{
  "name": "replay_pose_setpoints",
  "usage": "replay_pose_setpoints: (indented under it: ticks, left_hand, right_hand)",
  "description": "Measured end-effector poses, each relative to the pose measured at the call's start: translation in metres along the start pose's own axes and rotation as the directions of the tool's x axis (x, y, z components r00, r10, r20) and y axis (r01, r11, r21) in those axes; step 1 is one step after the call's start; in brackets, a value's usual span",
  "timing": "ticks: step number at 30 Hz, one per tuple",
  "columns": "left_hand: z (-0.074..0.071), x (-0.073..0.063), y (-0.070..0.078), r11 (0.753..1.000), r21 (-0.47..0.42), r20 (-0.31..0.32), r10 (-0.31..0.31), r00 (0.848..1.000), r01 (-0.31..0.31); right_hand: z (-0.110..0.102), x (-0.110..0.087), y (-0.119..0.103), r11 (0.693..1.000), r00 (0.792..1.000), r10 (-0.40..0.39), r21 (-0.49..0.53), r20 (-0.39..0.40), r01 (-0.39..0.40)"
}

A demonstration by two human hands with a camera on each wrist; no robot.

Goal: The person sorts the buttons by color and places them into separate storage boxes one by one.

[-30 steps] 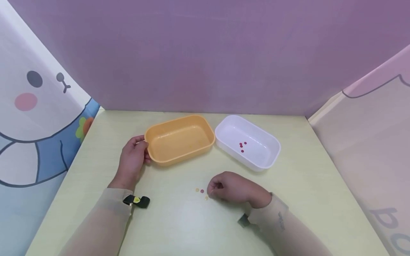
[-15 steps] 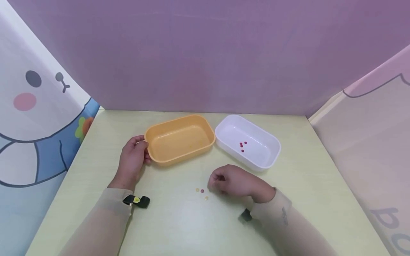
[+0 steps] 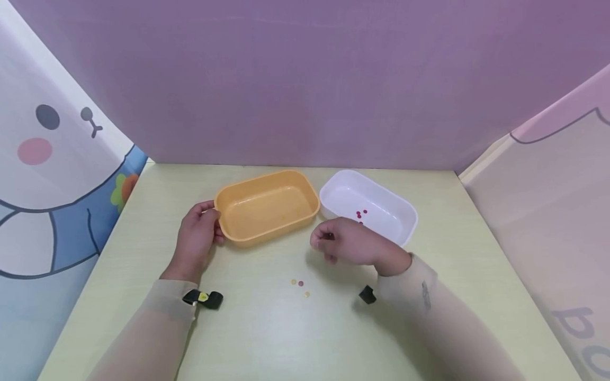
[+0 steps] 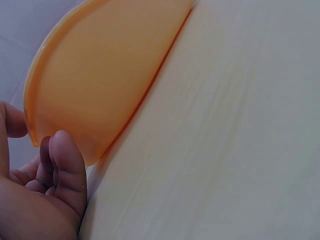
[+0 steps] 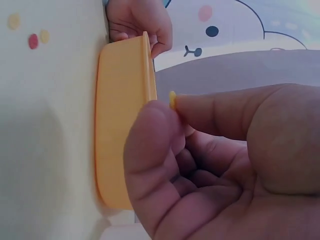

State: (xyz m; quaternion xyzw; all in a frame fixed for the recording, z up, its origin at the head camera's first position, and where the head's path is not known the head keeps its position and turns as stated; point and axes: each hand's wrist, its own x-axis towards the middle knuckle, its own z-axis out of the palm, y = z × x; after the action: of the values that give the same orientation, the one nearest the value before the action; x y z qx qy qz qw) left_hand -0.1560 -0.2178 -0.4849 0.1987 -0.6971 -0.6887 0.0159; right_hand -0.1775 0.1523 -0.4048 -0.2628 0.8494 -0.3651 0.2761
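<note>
My right hand [image 3: 350,241] is raised over the table in front of the white tray [image 3: 388,203]. Between its thumb and finger it pinches a small yellow disc [image 5: 172,100], seen edge-on in the right wrist view. With my left hand [image 3: 196,238] I hold the left end of an orange tray [image 3: 271,235], thumb and fingers at its rim and outer wall [image 4: 100,75]. Several red discs [image 3: 365,211] lie in the white tray, partly hidden by my right hand. On the table are a red disc [image 3: 301,283] and two yellow discs [image 3: 307,294].
The two trays stand side by side near the back of the pale table [image 3: 267,338]. A purple panel [image 3: 305,84] rises behind them. Printed panels flank both sides, the left one with a cartoon face [image 3: 62,180].
My right hand has lifted from beside the loose discs and moved away from me, up to the white tray's near edge. My left hand stays at the orange tray.
</note>
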Motion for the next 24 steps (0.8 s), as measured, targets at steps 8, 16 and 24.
replay_pose_setpoints:
  ticks: [8,16,24]
  left_hand:
    - [0.0,0.0,0.0,1.0,-0.001,0.001,-0.004,1.0,0.004]
    - [0.002,-0.002,0.002,1.0,0.006,0.001,0.0,1.0,0.0]
    - [0.003,-0.003,0.004,1.0,0.02,-0.003,-0.009,1.0,0.009]
  right_hand:
    - [-0.019,0.015,-0.011,0.998,0.999,0.018,0.06,-0.029,-0.016]
    - [-0.034,0.033,-0.016,0.989,0.997,0.055,0.141,-0.055,-0.047]
    - [-0.049,0.049,-0.022,0.977,0.993,0.092,0.197,-0.068,-0.077]
